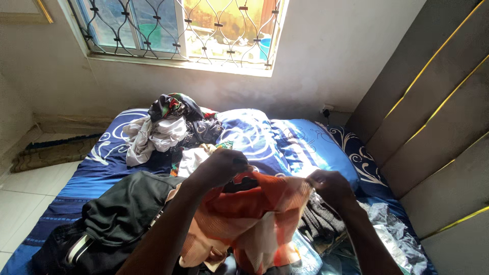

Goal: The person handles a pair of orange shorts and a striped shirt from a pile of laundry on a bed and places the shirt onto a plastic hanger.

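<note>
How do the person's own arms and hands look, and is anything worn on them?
Both forearms are bare as far as the picture shows: no sleeve reaches them, and no glove, watch, bracelet or ring can be seen. The left hand and the right hand are also uncovered. They are in shadow against the bright window, so small details of the fingers cannot be told.

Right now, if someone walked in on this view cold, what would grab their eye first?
Front and centre, the orange and white garment, held up by its top edge between the left hand and the right hand. Behind it, a heap of mixed clothes sits at the far end of the blue patterned bed cover. Above that, the barred window glares with sunlight.
</note>
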